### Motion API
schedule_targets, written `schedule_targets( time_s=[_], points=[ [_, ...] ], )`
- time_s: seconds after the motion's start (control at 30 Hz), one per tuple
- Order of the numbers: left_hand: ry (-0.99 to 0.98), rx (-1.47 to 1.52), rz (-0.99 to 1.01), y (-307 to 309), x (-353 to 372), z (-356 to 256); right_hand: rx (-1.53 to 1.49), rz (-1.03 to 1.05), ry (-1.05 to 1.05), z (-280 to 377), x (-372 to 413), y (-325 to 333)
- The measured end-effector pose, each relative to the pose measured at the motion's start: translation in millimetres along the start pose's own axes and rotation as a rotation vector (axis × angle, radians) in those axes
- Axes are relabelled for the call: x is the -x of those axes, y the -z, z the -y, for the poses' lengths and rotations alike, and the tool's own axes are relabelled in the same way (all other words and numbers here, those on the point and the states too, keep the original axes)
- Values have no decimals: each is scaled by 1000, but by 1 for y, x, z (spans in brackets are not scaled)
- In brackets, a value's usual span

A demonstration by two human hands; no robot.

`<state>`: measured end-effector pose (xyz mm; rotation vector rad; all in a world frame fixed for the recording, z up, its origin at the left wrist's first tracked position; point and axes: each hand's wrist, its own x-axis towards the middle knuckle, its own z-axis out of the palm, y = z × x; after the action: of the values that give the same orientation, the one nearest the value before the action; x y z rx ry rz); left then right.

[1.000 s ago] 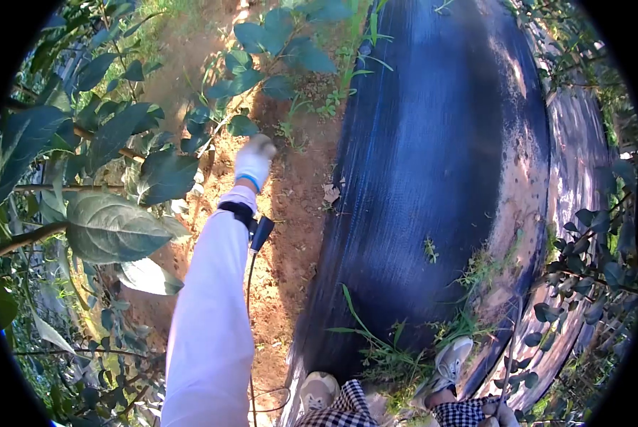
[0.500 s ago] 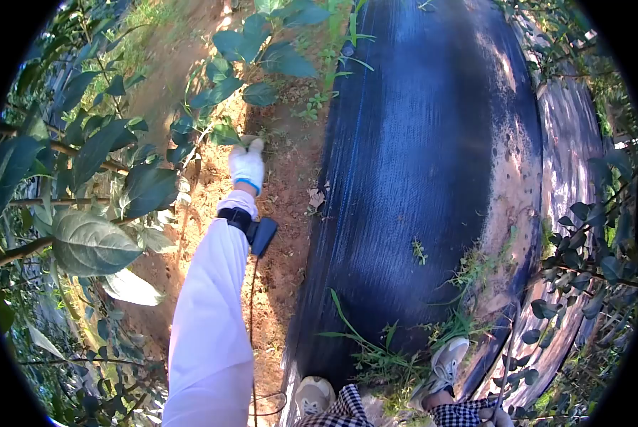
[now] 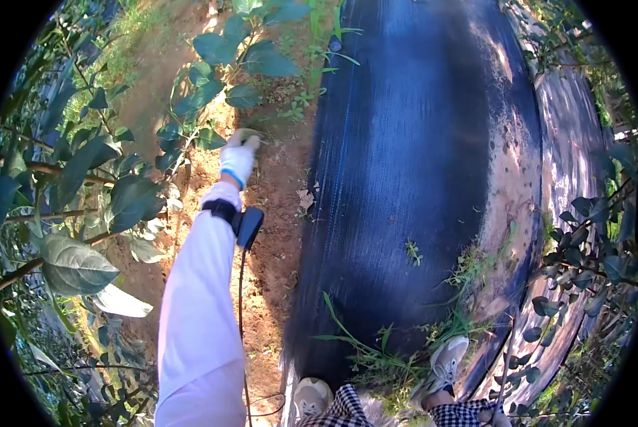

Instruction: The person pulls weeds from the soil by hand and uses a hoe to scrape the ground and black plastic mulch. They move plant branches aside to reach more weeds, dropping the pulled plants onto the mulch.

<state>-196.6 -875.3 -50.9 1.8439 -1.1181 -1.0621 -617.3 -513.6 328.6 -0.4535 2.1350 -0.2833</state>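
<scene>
My left hand [image 3: 239, 153], in a white glove with dirty fingertips, reaches down to the bare soil beside a young leafy branch [image 3: 208, 92]. Its fingers are curled together near thin green strands, and what they pinch is too small to make out. A black strap with a dark box [image 3: 249, 228] and a cable sits on the left wrist. At the bottom right edge, part of my gloved right hand [image 3: 498, 418] shows around the lower end of a thin dark stick [image 3: 506, 363]; most of that hand is cut off.
Black ground cover [image 3: 404, 178] runs along the right of the soil strip, with grass tufts [image 3: 387, 356] near my shoes [image 3: 447, 359]. Leafy branches [image 3: 77, 263] crowd the left side, and more foliage [image 3: 582, 277] stands at the right. A dry leaf [image 3: 305, 199] lies on the soil.
My left hand and forearm have shifted slightly left in view, along with the branch and soil. The fingers stay low by the ground. My right hand stays at the bottom edge.
</scene>
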Motion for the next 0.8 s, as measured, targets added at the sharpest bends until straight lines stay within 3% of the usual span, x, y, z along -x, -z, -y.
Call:
schedule_targets(
  time_s=[0.07, 0.13, 0.23, 0.27, 0.43, 0.53, 0.57, 0.7, 0.8],
  points=[
    [-59, 385, -249, 9, 8, 4, -5, 1, -2, -1, 1, 1],
    [160, -66, -185, 29, 11, 8, -4, 4, -3, 0, 0, -1],
    [-376, -817, -122, 7, 28, 6, -9, -2, -5, -1, 0, 0],
    [-359, -875, -24, -1, 34, 0, -6, -1, -4, 0, 1, 1],
    [-147, -963, 85, -13, 11, -8, -5, -2, -4, -1, 2, -1],
    [-160, -181, 39, -18, -4, 2, -17, -1, -13, -2, 3, 3],
    [-99, -73, -29, -21, -9, 6, -26, -3, -23, -4, 3, 4],
    [-500, -811, -192, -42, 11, -11, 29, -25, 56, 2, 9, 0],
    [-261, -749, -1, -67, 16, -18, 36, 4, 62, 5, 12, 2]
  ],
)
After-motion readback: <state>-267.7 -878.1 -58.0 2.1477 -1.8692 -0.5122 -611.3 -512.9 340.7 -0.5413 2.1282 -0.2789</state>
